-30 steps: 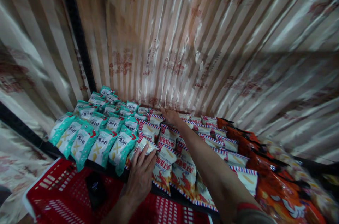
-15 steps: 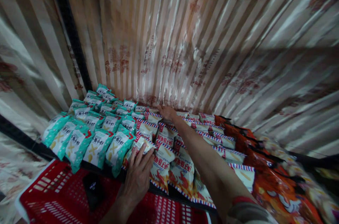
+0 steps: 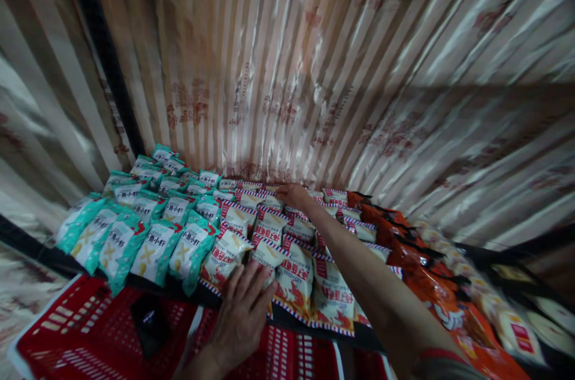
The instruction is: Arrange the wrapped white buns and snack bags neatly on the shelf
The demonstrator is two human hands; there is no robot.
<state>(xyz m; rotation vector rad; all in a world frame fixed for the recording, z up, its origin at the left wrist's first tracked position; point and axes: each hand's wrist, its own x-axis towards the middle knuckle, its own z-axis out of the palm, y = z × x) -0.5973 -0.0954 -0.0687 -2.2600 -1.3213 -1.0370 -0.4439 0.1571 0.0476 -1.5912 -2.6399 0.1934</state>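
Note:
My left hand (image 3: 245,308) is open, its fingers spread over the lower part of a white snack bag (image 3: 266,256) in the front row. Red and blue stripes edge this bag and the others like it. Farther in, my right hand (image 3: 295,195) reaches over the rows and touches the white bags near the back. Its fingers are dim and partly hidden, so I cannot see whether they grip one. Beside the left hand stands another white snack bag (image 3: 223,255), leaning back, with red print on its front.
Teal-and-white snack bags (image 3: 153,251) fill the left of the black shelf (image 3: 166,289). Orange bags (image 3: 426,284) and pale round packages (image 3: 516,332) stand at the right. Red baskets (image 3: 67,338) are below, one holding a dark phone-like object (image 3: 150,323). A striped, wrinkled sheet (image 3: 269,68) hangs behind.
My left hand has shifted down and right, from one front white bag to its neighbour. My right hand has moved slightly right along the back rows. The view has turned a little right.

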